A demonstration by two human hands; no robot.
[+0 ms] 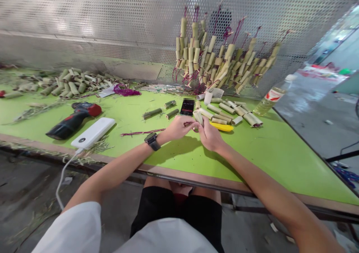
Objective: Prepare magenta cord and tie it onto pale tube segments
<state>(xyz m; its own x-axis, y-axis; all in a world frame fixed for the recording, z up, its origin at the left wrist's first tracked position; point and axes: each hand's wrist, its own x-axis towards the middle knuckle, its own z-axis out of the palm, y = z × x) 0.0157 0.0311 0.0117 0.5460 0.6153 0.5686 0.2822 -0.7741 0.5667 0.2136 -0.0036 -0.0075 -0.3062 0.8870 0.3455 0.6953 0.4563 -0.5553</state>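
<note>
My right hand [209, 135] is closed around a short bamboo tube [198, 116], which it holds tilted over the table. My left hand [181, 127] is pinched at the tube's lower end, its fingertips meeting those of the right. A dark purple cord [143, 132] lies on the table and runs in under my left hand; a bit of dark strand shows between the fingers. Just beyond the hands lies a phone [187, 107]. A yellow-handled tool [221, 127] rests beside my right hand, close to several loose bamboo pieces [224, 109].
Strung bamboo bundles [221, 62] lean on the perforated metal panel [112, 24]. A bamboo heap [70, 82] and purple string [126, 90] lie back left. Nearer are a cordless drill [71, 120] and a cabled white power bank [94, 132]. A bottle [273, 97] stands right.
</note>
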